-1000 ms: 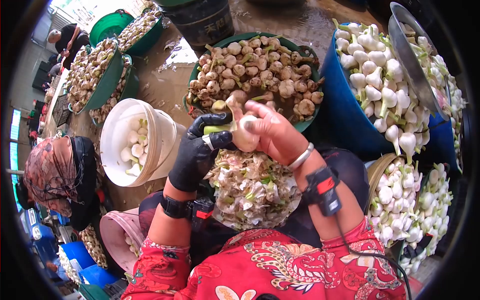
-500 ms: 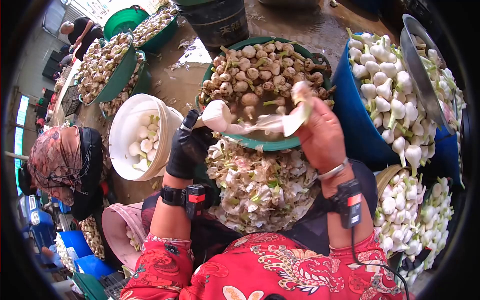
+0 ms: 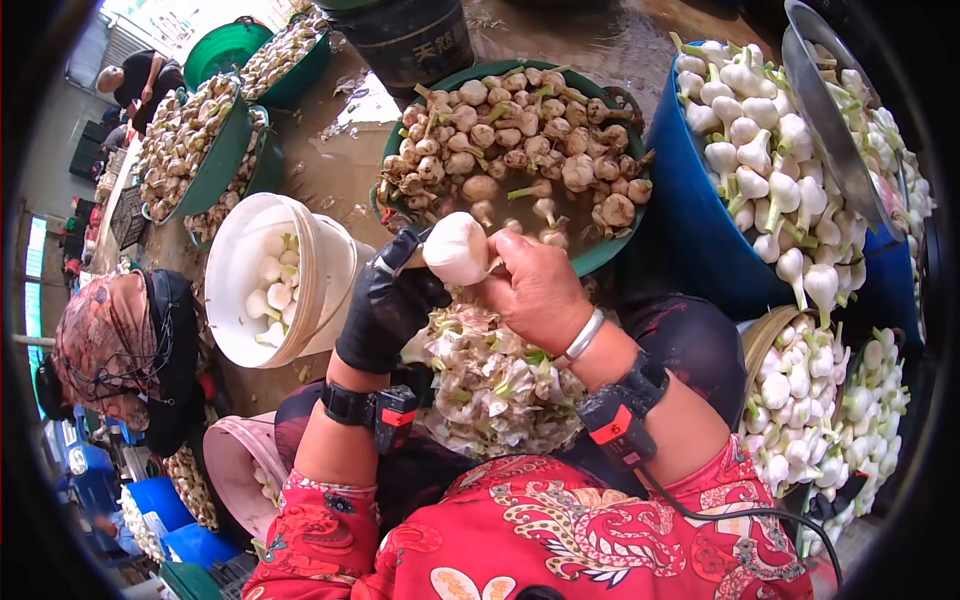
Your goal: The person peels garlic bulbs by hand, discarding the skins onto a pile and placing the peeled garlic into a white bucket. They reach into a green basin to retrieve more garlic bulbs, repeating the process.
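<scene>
1. In the lap, closest to the camera, a heap of peelings (image 3: 492, 385) lies between the person's forearms, pale papery skins mixed with green scraps.
2. Just above the heap, the left hand (image 3: 385, 300), in a black glove, is closed around the stem end of a garlic bulb (image 3: 457, 248) and holds it up over the peelings.
3. The bare right hand (image 3: 535, 290) meets the same bulb from the other side, its fingertips pinched against the bulb's skin, so both hands grip it at once.
4. The bulb looks light, firm and rounded, with a smooth white surface that is probably damp and slippery. The stem is likely the surest place to hold it, while the loose outer skin seems thin and easy to tear.
5. To the left, near the gloved hand, a white bucket (image 3: 222, 300) tilts toward the person with a few white bulbs inside, and a co-worker's scarfed head (image 3: 100, 335) shows beyond it.
6. Beyond the hands, a green basin (image 3: 600, 255) holds brownish unpeeled garlic in murky water.
7. To the right, a blue tub (image 3: 690, 220) is piled with clean white bulbs.
8. Farthest off, at upper left, more green basins (image 3: 215, 165) of garlic stand on wet ground.
</scene>
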{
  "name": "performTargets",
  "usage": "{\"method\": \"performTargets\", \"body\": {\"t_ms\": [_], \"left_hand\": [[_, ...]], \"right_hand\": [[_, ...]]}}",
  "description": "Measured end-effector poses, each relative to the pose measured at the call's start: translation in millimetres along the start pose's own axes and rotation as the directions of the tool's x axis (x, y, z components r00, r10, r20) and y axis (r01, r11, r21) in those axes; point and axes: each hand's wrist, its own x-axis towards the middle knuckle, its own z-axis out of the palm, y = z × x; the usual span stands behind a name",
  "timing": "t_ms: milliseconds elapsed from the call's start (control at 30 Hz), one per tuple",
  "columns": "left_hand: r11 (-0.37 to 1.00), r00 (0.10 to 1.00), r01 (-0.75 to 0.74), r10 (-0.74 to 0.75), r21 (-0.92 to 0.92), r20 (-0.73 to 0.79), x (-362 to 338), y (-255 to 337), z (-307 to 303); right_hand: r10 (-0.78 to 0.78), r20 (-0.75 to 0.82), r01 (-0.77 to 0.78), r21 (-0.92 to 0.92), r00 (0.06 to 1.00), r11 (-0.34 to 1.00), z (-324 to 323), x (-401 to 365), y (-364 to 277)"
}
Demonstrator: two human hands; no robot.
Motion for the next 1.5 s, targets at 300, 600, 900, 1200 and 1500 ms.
{"method": "performTargets", "body": {"t_ms": [300, 600, 900, 1200, 1500], "left_hand": [[0.915, 0.994, 0.096, -0.111, -0.392, -0.017, 5.1, 6.8, -48.9], [0.980, 0.989, -0.133, 0.120, 0.149, 0.087, -0.5, 23.9, -24.2], [0.724, 0.851, 0.008, 0.357, 0.690, -0.385, -11.0, 61.5, -132.4], [0.399, 0.979, -0.155, -0.058, 0.904, 0.193, 99.7, -98.5, -20.9], [0.098, 0.843, -0.049, -0.529, 0.994, 0.093, 146.9, -201.0, -20.9]], "right_hand": [[0.407, 0.268, -0.480, 0.623, 0.873, 0.618, -24.1, 10.4, -14.1], [0.287, 0.274, -0.303, 0.951, 0.918, 0.060, -22.7, 20.1, 0.3], [-0.050, 0.777, -0.047, 0.103, 0.627, 0.994, -10.8, -20.1, -7.2], [0.201, 0.364, -0.247, 0.083, 0.910, 0.965, -39.5, -2.7, -5.7], [0.534, 0.272, -0.536, -0.073, 0.801, 0.841, -75.5, 20.5, 2.0]]}}
